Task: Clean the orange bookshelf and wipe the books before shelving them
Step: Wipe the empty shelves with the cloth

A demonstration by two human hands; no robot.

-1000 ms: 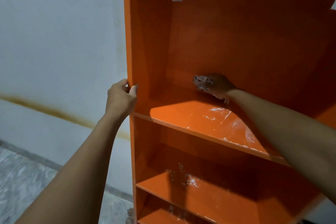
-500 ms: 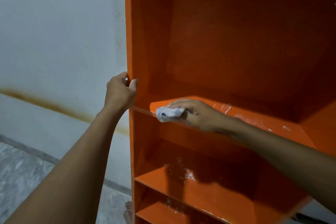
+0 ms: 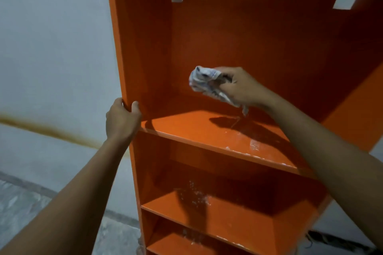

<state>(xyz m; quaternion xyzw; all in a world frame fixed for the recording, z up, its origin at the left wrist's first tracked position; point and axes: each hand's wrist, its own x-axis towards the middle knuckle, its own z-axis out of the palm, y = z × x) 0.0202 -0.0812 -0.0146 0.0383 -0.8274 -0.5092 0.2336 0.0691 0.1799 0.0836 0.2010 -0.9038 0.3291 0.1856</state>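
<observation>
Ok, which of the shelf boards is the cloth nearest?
The topmost visible board: the right hand holds the cloth just above it and its shadow falls there. The middle board and lowest board sit lower.

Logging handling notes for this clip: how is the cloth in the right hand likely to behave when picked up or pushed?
The cloth is probably floppy: it bunches in the right hand and a tail dangles below. Likely light, since curled fingers alone carry it. Pushed, it would probably crumple.

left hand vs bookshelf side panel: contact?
Touching. The head view shows the left hand gripping the front edge of the bookshelf side panel, thumb on the inside face, fingers wrapped round the outside.
</observation>
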